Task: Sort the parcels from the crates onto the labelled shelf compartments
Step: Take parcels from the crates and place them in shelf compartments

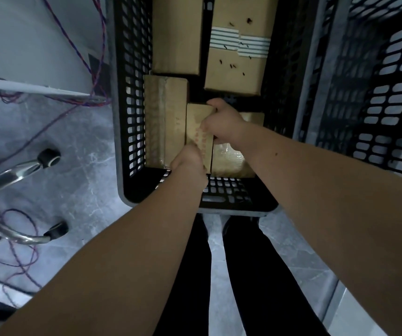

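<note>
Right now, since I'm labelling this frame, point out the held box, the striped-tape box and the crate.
held box (pixel 196 121): head view, bare top face.
striped-tape box (pixel 240 46): head view, on the tape.
crate (pixel 133 69): head view, left mesh wall.

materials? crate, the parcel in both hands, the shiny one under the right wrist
The crate looks like moulded plastic: matte black, slotted lattice walls, grey rim. The held parcel, gripped by left hand and right hand, looks like plain brown cardboard, matte, faint red print. The wrapped parcel under the right wrist seems cardboard under clear tape or film: glossy, wrinkled glints.
</note>
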The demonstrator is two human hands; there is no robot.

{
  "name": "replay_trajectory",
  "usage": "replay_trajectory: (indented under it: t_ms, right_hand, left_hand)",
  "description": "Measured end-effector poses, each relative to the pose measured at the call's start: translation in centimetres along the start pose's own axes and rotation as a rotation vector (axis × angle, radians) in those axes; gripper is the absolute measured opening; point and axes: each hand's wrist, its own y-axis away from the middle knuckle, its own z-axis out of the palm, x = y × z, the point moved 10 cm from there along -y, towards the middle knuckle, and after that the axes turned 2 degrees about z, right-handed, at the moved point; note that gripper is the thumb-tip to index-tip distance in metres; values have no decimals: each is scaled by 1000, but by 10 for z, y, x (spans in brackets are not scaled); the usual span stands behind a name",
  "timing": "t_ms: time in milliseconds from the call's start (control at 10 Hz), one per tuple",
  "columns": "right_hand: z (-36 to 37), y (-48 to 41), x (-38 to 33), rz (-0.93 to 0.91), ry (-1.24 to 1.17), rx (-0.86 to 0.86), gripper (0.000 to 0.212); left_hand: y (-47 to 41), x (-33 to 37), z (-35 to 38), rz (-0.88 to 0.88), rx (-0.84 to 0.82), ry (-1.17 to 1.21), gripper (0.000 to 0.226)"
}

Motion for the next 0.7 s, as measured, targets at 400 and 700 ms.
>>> replay_trajectory:
  t_ms: [400, 700]
  right_hand:
    - [-10, 10, -16, 23, -29, -13, 79]
    - [-17, 20, -19, -73, -114, 40, 69]
  left_hand:
    - [16, -10, -2, -81, -41, 97, 57]
    - [19, -11, 2, -56, -82, 37, 36]
